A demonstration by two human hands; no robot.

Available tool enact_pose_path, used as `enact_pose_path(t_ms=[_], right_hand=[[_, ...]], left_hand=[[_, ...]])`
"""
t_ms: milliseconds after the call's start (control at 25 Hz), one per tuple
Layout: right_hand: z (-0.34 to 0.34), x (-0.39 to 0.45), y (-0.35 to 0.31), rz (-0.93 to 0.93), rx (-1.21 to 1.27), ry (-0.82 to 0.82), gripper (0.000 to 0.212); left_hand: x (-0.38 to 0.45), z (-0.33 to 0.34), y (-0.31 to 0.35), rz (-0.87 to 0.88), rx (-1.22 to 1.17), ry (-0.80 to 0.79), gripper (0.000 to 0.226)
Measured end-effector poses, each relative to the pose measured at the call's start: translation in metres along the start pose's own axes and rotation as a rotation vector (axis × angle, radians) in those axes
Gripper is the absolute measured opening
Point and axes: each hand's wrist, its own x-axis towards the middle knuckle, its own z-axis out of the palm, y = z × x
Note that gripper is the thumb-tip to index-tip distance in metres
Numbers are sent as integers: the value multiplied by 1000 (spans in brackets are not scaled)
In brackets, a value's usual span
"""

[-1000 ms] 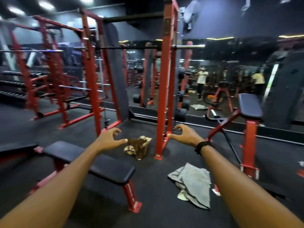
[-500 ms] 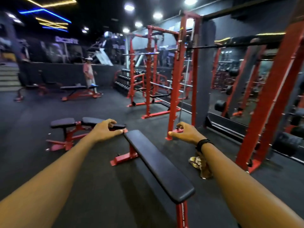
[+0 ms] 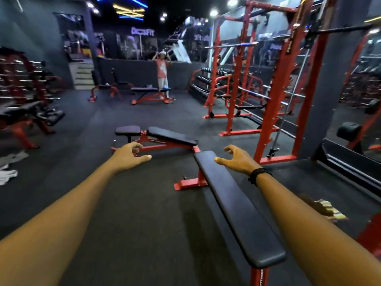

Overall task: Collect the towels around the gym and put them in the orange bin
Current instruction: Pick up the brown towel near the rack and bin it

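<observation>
Both arms extend forward, held in the air. The left hand (image 3: 128, 154) and right hand (image 3: 237, 159) hold nothing, fingers loosely curled and apart. A patterned towel (image 3: 329, 209) lies on the floor (image 3: 144, 213) right of the flat bench (image 3: 237, 207). White towels (image 3: 8, 172) lie at far left.

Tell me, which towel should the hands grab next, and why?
Probably the brown-and-yellow towel on the floor, right of the flat bench. Both the left hand and right hand hold nothing, and it looks nearer than the white towels far left.
</observation>
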Motion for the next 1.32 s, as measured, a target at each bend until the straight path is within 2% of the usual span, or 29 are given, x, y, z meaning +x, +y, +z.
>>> enact_pose_path(t_ms=[240, 680, 1040, 1320], right_hand=[[47, 104, -12, -18, -54, -35, 71], [89, 356, -64, 75, -18, 15, 76], [130, 580, -32, 114, -11, 49, 76], [127, 789, 2, 164, -4, 41, 75]], left_hand=[[88, 7, -53, -30, -32, -10, 59], [359, -27, -114, 6, -48, -58, 57], [580, 19, -164, 7, -45, -92, 59], [795, 45, -154, 9, 1, -121, 59]])
